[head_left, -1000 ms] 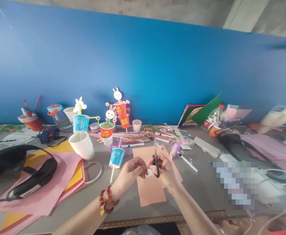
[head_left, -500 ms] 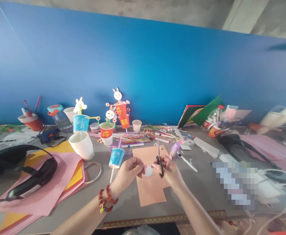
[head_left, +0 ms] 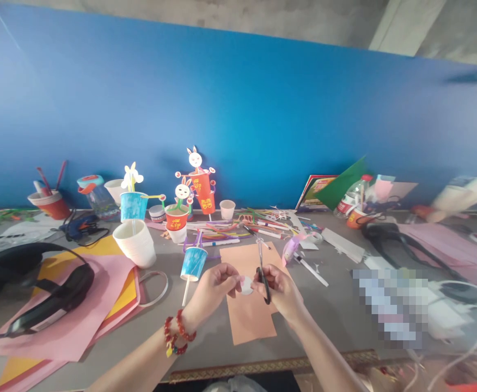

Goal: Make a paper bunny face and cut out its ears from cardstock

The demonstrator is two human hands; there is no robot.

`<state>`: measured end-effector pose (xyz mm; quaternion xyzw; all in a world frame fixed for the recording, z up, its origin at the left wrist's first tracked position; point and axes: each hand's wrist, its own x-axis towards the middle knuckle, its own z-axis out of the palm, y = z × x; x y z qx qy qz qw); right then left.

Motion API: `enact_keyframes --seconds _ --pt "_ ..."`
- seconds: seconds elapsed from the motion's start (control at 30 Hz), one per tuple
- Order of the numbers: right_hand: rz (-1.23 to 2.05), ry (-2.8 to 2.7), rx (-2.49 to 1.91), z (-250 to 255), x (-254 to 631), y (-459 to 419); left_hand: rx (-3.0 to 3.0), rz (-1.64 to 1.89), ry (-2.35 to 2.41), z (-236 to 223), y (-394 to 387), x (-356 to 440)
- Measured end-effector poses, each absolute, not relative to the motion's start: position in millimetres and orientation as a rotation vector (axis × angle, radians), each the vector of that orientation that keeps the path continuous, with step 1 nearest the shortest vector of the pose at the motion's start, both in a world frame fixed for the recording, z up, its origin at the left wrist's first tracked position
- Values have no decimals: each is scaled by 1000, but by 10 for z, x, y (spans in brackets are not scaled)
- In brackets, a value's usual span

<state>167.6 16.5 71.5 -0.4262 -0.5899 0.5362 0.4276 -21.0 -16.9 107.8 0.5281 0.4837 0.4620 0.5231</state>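
Grey desk. Peach construction paper, flat upon it. Left hand: fingertips pinched on white paper disc. Right hand: fingers curled around black-handled scissors, blades pointing away; contact with disc unclear. Blue-painted paper cup, on white stick, beside left hand. Disc: between both hands, over peach paper.
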Motion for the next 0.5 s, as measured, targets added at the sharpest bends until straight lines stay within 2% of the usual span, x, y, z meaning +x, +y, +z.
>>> enact_keyframes --seconds 0.17,0.37,0.5 --pt "1162 -1602 -1145 634 1786 213 1297 1082 1194 1090 -161 -219" --pt "599 -1933 -1612 547 2071 146 1344 1043 1265 1019 -109 -233" --pt "509 -2020 -1666 486 2149 92 1399 1009 1299 978 -80 -217"
